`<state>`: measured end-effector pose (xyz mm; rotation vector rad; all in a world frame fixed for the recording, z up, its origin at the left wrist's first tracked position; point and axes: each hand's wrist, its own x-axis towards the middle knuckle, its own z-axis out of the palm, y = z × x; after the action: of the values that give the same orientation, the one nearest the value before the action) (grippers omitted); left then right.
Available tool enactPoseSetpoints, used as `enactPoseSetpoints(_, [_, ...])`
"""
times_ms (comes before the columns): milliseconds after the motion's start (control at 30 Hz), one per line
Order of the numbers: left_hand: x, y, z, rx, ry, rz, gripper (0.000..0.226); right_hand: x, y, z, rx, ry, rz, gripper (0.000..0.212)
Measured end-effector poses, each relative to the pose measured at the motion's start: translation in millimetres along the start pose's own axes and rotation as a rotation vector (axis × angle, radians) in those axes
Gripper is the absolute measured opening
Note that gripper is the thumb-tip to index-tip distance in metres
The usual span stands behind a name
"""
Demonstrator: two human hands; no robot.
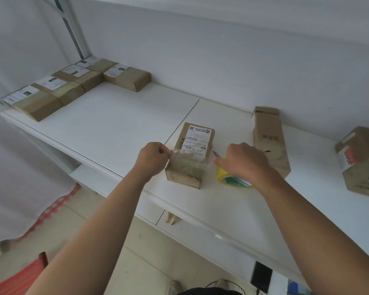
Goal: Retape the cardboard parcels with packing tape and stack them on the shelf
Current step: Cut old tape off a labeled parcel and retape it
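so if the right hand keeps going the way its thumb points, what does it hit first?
The right hand grips the tape roll, thumb pointing left. Going straight on, it would first meet the labelled parcel, at the side where the tape strip crosses. The gap looks short, though depth is unclear.

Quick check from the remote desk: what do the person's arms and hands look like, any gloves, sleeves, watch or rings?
Both arms are bare along all that shows, with no sleeves in view. The left hand and right hand wear no gloves. No watch, band or ring is visible on either wrist or on the fingers that show. No markings or cables on the arms.
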<state>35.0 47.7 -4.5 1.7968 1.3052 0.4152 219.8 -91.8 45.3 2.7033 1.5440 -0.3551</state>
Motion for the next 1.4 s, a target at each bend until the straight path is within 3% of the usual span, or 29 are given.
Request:
enactPoseSetpoints(200, [6, -7, 1, -0.033, -0.040, 0.001, 0.018, 3, 0, 2, -0.004, -0.016, 0.021, 0.042])
enactPoseSetpoints(767, [7, -13, 13, 0.253, 0.037, 0.090, 0.012, 6, -4, 11, -0.038, -0.053, 0.024, 0.041])
enactPoseSetpoints(1400, [3, -12, 16, 0.315, 0.016, 0.072, 0.013, 4, -6, 19, -0.045, -0.065, 0.039, 0.038])
